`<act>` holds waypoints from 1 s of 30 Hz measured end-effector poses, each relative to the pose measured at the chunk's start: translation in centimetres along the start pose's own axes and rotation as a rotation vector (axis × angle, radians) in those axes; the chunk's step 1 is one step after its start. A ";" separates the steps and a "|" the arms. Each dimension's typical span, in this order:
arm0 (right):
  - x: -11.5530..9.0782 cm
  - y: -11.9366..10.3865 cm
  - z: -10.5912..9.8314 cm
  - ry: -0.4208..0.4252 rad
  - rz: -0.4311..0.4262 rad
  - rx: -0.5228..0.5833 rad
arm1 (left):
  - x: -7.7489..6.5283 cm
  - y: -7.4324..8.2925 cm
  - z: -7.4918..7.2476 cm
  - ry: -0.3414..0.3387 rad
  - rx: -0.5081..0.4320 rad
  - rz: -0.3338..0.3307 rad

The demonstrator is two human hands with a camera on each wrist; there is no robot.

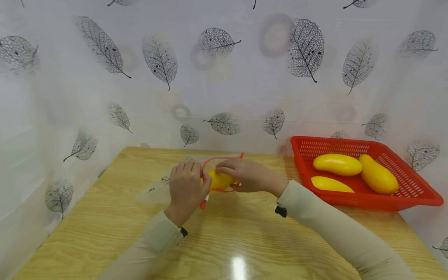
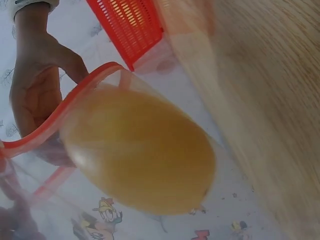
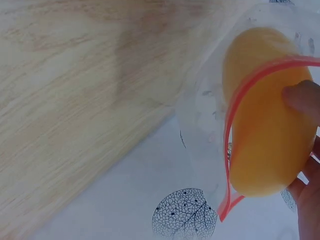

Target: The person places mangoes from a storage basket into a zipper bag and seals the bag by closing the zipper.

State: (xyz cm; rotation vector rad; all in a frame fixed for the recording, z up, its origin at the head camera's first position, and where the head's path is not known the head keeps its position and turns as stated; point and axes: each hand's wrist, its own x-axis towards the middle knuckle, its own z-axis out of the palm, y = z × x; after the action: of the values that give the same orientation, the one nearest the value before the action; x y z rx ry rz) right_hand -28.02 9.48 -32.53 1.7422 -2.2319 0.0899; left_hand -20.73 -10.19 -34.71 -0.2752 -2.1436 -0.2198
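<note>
A clear plastic zip bag (image 1: 154, 191) with a red rim and cartoon prints is held above the wooden table, its mouth toward the right. My left hand (image 1: 187, 186) grips the bag at its red rim, thumb beside the opening. With my right hand (image 1: 252, 175) I hold a yellow mango (image 1: 220, 181) at the bag's mouth. In the right wrist view, the mango (image 3: 270, 140) lies partly inside the bag, and the thumb presses its uncovered end. Through the plastic in the left wrist view, the mango's far end (image 2: 145, 150) shows inside.
On the table's right side stands a red perforated basket (image 1: 374, 202). Inside it lie three yellow mangoes: one at the back (image 1: 337, 164), one at the right (image 1: 378, 175) and one at the front (image 1: 330, 184). A leaf-patterned curtain (image 1: 245, 89) hangs behind the table (image 1: 224, 241).
</note>
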 end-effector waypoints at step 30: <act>-2.9 1.1 1.0 0.223 -0.050 -0.093 | 0.2 -0.4 -0.2 0.033 -0.027 -0.053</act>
State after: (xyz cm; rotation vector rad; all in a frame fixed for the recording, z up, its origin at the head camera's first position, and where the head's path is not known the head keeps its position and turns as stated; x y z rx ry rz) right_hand -28.63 12.22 -34.12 1.6504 -2.0005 0.1581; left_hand -20.80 -10.57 -34.47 -0.2288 -2.1185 -0.2823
